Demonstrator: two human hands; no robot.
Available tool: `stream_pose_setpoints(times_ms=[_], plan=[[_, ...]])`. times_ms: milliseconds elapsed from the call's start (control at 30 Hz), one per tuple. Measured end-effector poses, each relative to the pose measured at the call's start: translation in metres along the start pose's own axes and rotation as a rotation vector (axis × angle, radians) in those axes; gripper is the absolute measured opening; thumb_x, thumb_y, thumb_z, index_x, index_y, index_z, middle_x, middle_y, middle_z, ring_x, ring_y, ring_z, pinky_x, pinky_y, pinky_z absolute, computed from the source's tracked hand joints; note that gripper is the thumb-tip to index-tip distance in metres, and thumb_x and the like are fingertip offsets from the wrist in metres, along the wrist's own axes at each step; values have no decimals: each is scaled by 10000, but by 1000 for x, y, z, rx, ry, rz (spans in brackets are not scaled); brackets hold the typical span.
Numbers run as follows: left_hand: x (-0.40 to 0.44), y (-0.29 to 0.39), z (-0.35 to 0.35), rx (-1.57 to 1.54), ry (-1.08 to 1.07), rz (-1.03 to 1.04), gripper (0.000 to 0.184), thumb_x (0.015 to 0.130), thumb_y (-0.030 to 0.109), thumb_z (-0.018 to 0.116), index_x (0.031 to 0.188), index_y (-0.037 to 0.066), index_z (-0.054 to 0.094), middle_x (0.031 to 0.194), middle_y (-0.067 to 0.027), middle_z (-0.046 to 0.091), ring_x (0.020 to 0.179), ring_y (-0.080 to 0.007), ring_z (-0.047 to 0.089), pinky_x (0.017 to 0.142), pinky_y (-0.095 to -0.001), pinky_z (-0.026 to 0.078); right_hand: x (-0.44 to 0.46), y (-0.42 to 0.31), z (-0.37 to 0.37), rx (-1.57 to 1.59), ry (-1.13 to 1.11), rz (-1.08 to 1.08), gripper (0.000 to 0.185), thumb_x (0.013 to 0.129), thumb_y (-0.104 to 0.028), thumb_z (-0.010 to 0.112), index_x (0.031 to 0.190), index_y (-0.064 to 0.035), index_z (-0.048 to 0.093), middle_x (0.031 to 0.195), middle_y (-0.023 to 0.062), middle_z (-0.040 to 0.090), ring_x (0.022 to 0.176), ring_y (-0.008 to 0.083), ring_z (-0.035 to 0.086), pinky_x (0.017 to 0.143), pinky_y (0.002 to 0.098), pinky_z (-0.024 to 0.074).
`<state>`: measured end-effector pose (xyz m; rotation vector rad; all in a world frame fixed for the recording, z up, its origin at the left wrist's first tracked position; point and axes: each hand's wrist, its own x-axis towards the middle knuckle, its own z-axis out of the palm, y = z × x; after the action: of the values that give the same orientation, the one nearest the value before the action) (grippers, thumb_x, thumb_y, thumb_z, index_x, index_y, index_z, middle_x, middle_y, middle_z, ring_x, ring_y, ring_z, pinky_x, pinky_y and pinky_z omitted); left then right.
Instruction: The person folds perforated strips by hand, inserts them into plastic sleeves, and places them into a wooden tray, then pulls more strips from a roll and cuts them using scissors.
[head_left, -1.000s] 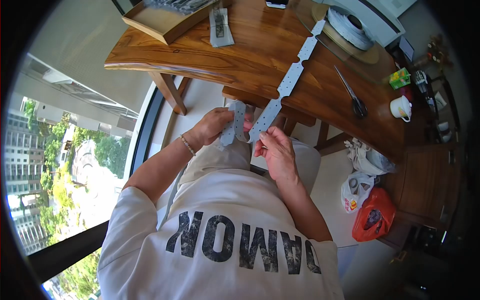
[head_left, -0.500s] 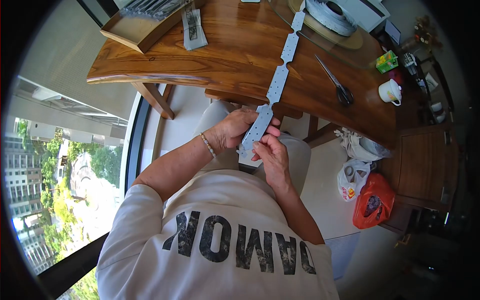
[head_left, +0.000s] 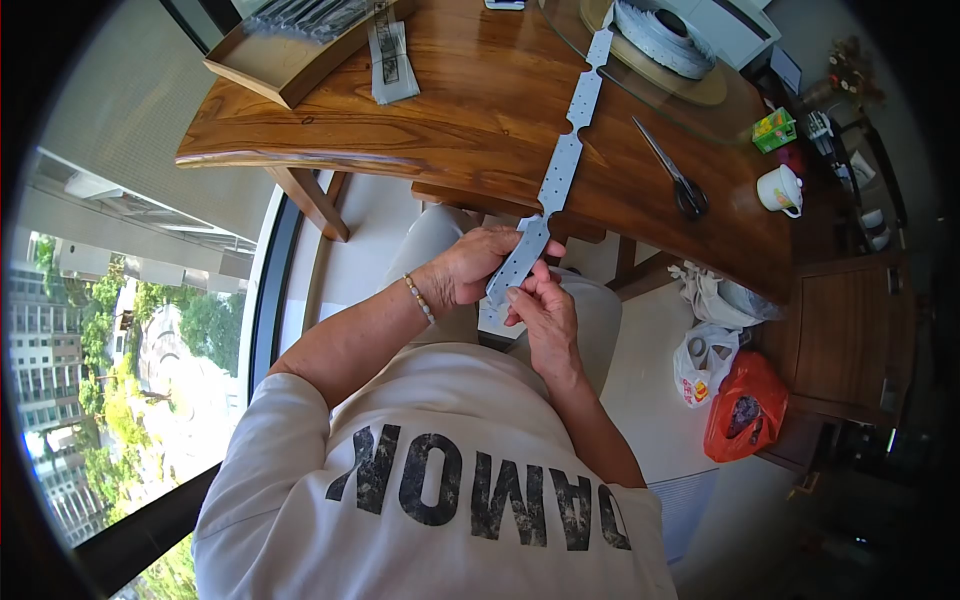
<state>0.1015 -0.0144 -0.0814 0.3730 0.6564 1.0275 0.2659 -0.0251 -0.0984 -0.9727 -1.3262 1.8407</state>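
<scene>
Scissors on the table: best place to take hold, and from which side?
Probably the black handles, from the table's near side: the scissors lie with handles toward that edge and blades pointing away.

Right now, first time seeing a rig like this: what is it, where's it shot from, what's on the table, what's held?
There is no machine: a person works with two bare hands. One camera, worn on the head, looks forward and down, so the white printed shirt fills the bottom.

The left hand, above a beaded bracelet, and the right hand hold a pale-grey, dotted, notched strip. It runs over the brown wooden table toward a white roll.

Also there: black-handled metal scissors, a white cup, a green box and a shallow brown tray.
</scene>
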Motion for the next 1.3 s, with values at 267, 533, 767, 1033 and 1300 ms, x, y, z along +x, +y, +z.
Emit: stream_pose_setpoints(times_ms=[267, 533, 767, 1033, 1300], plan=[[1, -4, 3, 52, 45, -13, 428, 1041, 244, 334, 1249, -50, 564, 897, -107, 707, 974, -265, 675, 883, -402, 550, 2, 5, -2, 2, 18, -2, 81, 908, -68, 618, 921, 11, 624, 799, 30, 606, 661, 94, 543, 607, 254, 480], [7, -7, 1, -40, 7, -4, 522, 1048, 382, 326, 1241, -35, 572, 877, -92, 703, 927, -252, 676, 829, -410, 564, 3, 7, -3, 16, 27, -16, 83, 900, -53, 633, 941, 19, 629, 816, 20, 601, 676, 83, 548, 570, 236, 488], [-2, -3, 10, 21, 3, 9, 489, 1029, 388, 439, 1226, -38, 578, 827, -82, 681, 816, -194, 654, 815, -383, 558, 4, 7, -5, -32, 18, -22, 93, 901, -59, 606, 956, 12, 631, 836, 33, 618, 684, 104, 561, 628, 265, 495], [-54, 41, 4, 510, 16, 159, 366, 1028, 278, 482, 1146, -35, 633, 810, -80, 672, 839, -160, 648, 852, -312, 507, 34, -32, -28, -129, -402, 71, 235, 945, -183, 619, 1077, 11, 638, 907, 45, 644, 719, 108, 570, 649, 261, 515], [-208, 20, -31, 907, 154, -96, 349, 1039, 252, 471, 1159, -22, 650, 798, -73, 681, 815, -132, 629, 842, -290, 489, 87, -58, 25, -6, -268, 194, 299, 967, -277, 605, 1077, -1, 638, 925, 59, 654, 737, 112, 589, 635, 251, 520]])
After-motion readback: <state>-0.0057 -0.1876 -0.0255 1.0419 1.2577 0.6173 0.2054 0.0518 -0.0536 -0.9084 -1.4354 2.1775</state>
